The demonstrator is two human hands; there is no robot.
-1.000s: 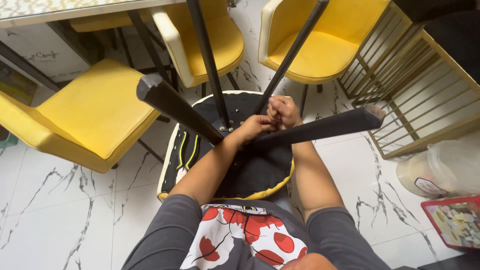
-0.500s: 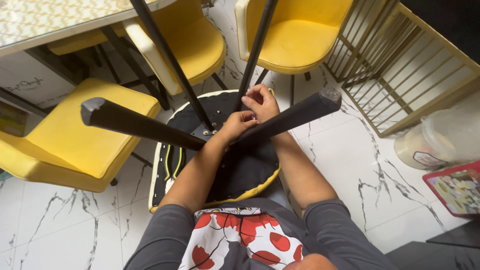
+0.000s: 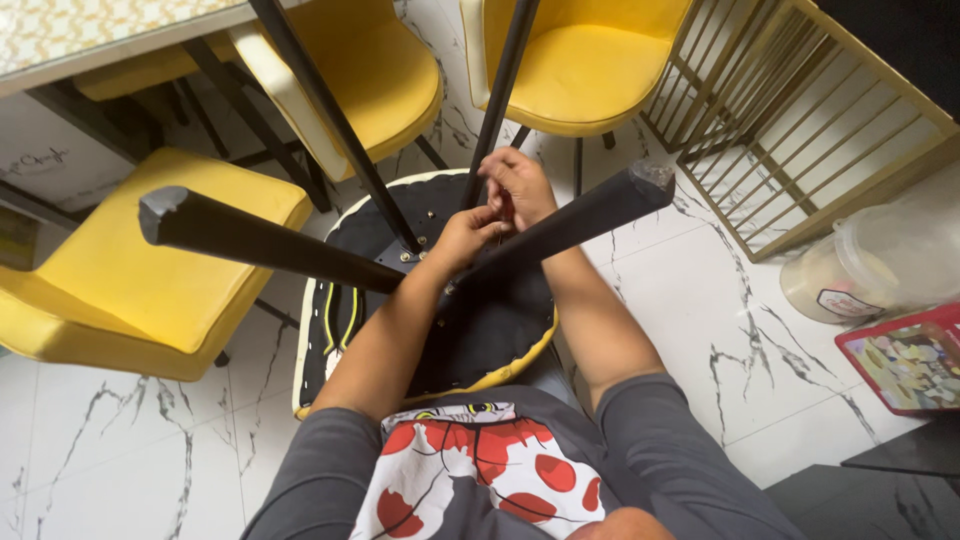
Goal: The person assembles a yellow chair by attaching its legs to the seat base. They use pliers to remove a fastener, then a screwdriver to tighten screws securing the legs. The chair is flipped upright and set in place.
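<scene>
An upturned chair [image 3: 480,330] lies on my lap, its black underside facing me with a yellow rim. Its black legs [image 3: 260,240] stick up toward the camera. Both hands meet at the middle of the underside, where the legs join. My left hand [image 3: 462,238] has its fingers curled against the base of the near right leg [image 3: 590,205]. Just beyond it, my right hand [image 3: 515,185] pinches something small and dark; what it is stays hidden by the fingers.
Yellow chairs stand on the white marble floor: one at the left [image 3: 130,270], two at the back [image 3: 360,80] [image 3: 590,60]. A table edge [image 3: 90,40] is at the upper left. A gold wire rack [image 3: 800,130], a plastic container [image 3: 870,260] and a red tray [image 3: 905,360] are at the right.
The view has shifted, so the chair legs sit differently in frame. Both hands stay at the leg joint, with the right hand a little farther from me than before.
</scene>
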